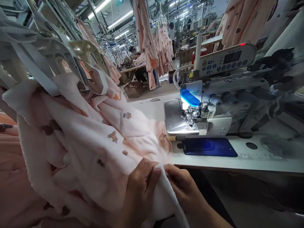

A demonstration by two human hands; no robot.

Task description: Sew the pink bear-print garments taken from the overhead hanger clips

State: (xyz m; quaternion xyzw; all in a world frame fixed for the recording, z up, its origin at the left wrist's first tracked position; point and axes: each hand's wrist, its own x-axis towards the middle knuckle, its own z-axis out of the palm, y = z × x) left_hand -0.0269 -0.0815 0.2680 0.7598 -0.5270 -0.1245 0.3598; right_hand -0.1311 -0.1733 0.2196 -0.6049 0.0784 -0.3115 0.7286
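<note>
Pale pink plush fabric (140,136) with small brown bear prints spreads from the left onto the table. My left hand (142,183) pinches an edge of it between thumb and fingers. Right beside it, my right hand (181,182) is closed on the same edge, its fingertips partly hidden behind the cloth. From both hands the edge hangs down toward me. Ahead and to the right stands a sewing machine (194,117), its lamp lit over the needle area and metal plate (174,117). The fabric reaches the plate's left side; neither hand touches the machine.
A dark blue phone (209,147) lies on the white tabletop (261,161) below the machine. Pale hangers (87,55) with pink garments crowd the left. More garments (163,47) hang farther back, where a person (134,52) sits at another table. A control panel (228,60) tops the machine.
</note>
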